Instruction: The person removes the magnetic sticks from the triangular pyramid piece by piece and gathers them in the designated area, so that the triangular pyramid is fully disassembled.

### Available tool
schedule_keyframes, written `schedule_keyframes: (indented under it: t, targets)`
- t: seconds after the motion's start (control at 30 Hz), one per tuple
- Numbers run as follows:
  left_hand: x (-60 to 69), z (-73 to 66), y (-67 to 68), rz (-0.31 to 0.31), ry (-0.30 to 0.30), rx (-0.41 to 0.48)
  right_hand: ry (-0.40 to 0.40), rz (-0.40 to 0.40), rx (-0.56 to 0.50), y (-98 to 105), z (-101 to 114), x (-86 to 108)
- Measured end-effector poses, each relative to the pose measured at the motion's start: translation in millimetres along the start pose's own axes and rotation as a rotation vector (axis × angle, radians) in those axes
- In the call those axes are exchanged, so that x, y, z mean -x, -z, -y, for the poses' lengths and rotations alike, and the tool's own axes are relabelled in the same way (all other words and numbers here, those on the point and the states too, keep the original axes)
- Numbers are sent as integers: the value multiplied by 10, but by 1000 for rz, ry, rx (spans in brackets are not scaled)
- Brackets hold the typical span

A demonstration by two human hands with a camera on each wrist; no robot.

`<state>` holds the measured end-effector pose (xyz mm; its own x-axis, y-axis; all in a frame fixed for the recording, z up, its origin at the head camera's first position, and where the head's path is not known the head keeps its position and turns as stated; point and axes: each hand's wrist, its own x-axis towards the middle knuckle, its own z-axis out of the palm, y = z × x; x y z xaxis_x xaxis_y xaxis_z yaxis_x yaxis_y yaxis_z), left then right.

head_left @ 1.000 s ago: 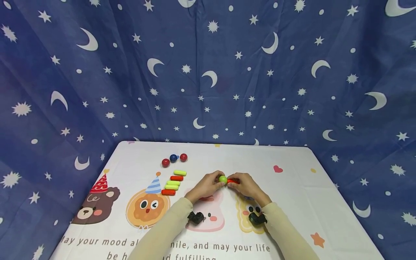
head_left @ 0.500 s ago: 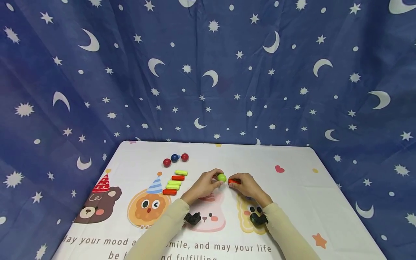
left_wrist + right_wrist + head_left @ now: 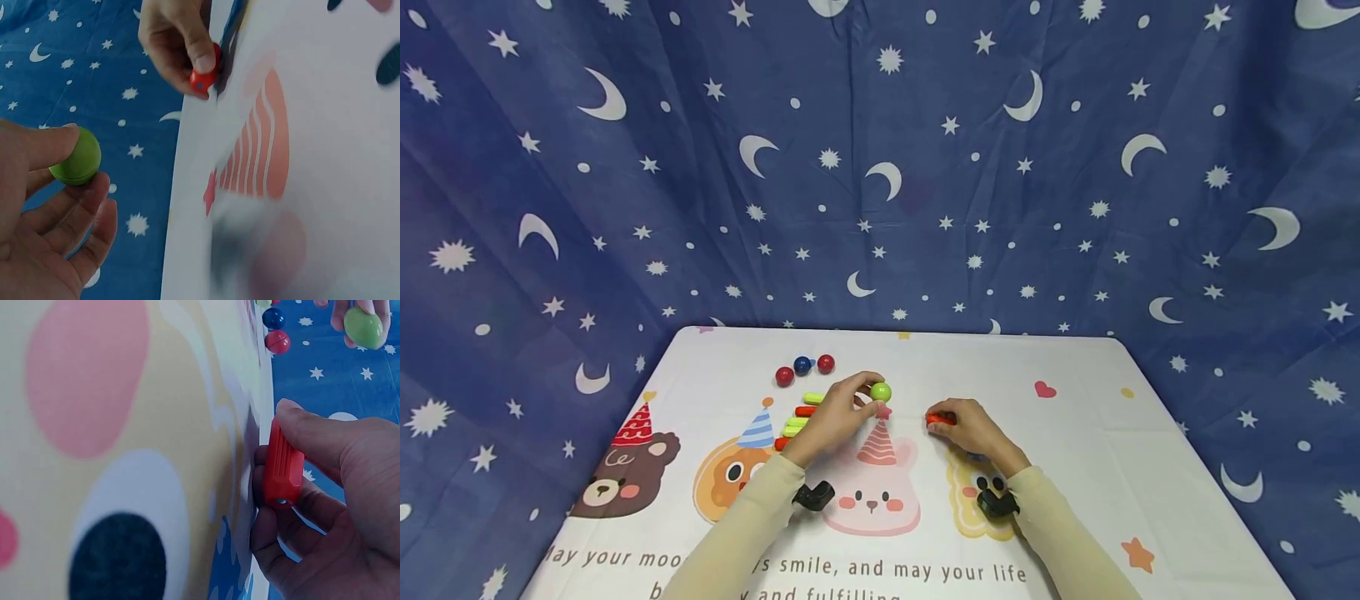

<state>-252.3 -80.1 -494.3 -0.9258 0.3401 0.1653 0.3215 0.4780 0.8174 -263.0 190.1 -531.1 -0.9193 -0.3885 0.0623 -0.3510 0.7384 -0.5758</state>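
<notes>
My left hand pinches a shiny green ball with the thumb and fingers, raised over the table in the left wrist view. A ridged red rod with a small metallic dot in its end is gripped by my right hand, low over the table. Ball and rod are apart. Left of my left hand lies a column of green rods and red rods, partly hidden behind that hand. Farther back, two red balls flank a dark blue ball.
The white tablecloth has printed cartoon animals and lettering. A small light blue piece shows beside the blue ball, mostly hidden. A blue curtain with moons and stars hangs behind the table. Each wrist carries a black device.
The green ball, touching or almost touching the red rod a second ago, has moved left and back in my left hand. My right hand has stayed nearly in place with the red rod.
</notes>
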Motion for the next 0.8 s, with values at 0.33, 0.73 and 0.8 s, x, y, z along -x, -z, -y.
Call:
schedule_keyframes:
  t: [0.33, 0.73, 0.8]
  targets:
    - [77, 152, 292, -102, -5, -73, 2, 8, 7, -9, -7, -3]
    - [214, 291, 632, -164, 67, -83, 18, 4, 0, 8, 6, -1]
    - [231, 325, 673, -179, 54, -96, 17, 1, -4, 4, 6, -3]
